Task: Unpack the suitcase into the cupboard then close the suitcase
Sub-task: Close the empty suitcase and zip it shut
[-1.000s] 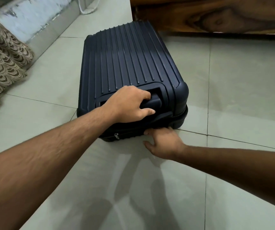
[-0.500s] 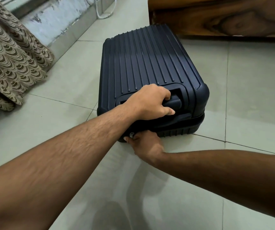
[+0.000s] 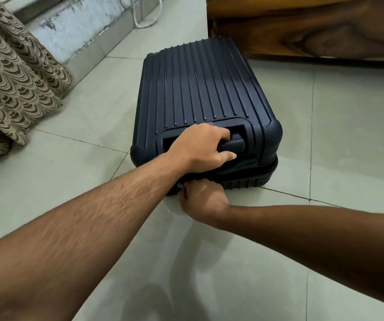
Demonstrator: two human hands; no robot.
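The dark navy ribbed hard-shell suitcase (image 3: 200, 98) lies flat on the pale green tiled floor (image 3: 325, 135), its far end just beside the brown grained wooden furniture panel (image 3: 313, 26). The two shells are brought together, though a thin seam shows along the near right corner. The left hand (image 3: 203, 148) is curled round the suitcase's dark recessed top handle (image 3: 232, 144), fingers wrapped over the bar and thumb under it. The right hand (image 3: 203, 198) sits just below the left hand, against the suitcase's near edge, fingers curled and pinching at the small silver zipper pull (image 3: 180, 186) at the near left part of the seam.

Compared with half a second ago, the left hand keeps the same grip on the handle. The right hand has drawn further left along the seam from its place a second ago, when it was under the near right part of the suitcase with looser fingers.

Left of the suitcase hangs a beige and brown scallop-patterned curtain (image 3: 17, 84). Beyond the suitcase on the left, a white cord loop (image 3: 146, 20) lies near the stained grey wall base (image 3: 75, 31).
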